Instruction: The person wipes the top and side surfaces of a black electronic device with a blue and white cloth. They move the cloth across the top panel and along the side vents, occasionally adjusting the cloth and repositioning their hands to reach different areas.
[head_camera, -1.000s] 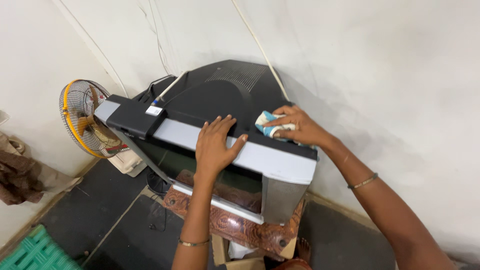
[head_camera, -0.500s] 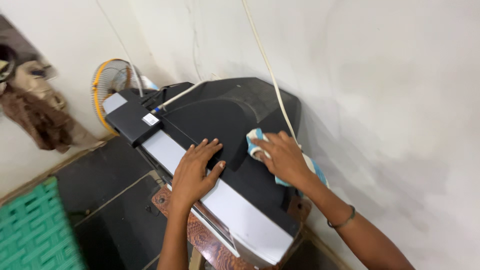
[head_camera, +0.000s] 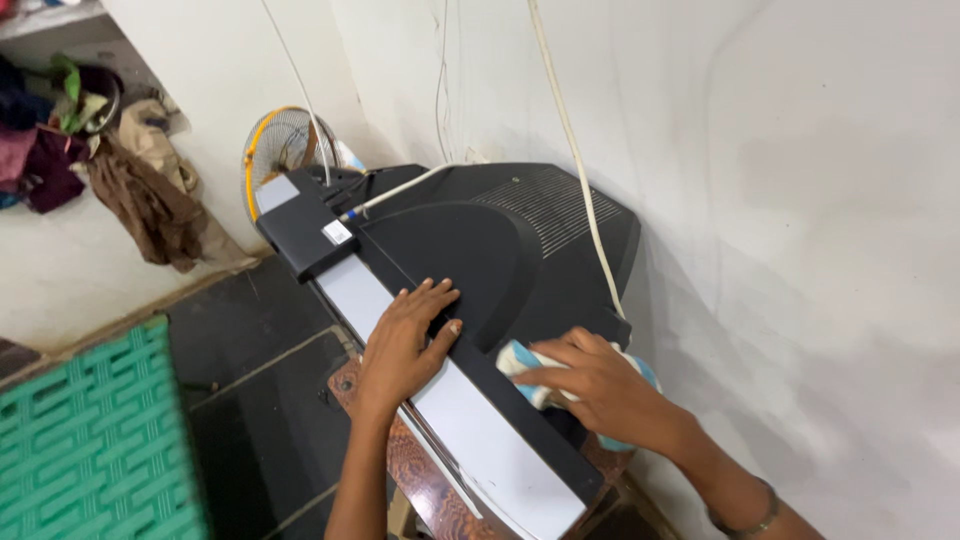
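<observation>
While the left hand (head_camera: 400, 345) lies flat and spread on the front edge of the television (head_camera: 470, 250), the right hand (head_camera: 600, 385) presses the blue-and-white cloth (head_camera: 525, 362) onto the near right corner, the set's front edge running diagonally from far left to near right.

Left hand (head_camera: 400, 345) lies flat on the television (head_camera: 500, 250) top, at its front edge; right hand (head_camera: 600, 385) is just right of it, pressing a cloth (head_camera: 520, 358) onto the top. Set-top box (head_camera: 305, 228) sits beyond the left hand, fan (head_camera: 280, 150) behind that; wall (head_camera: 800, 200) right of the right hand.
</observation>
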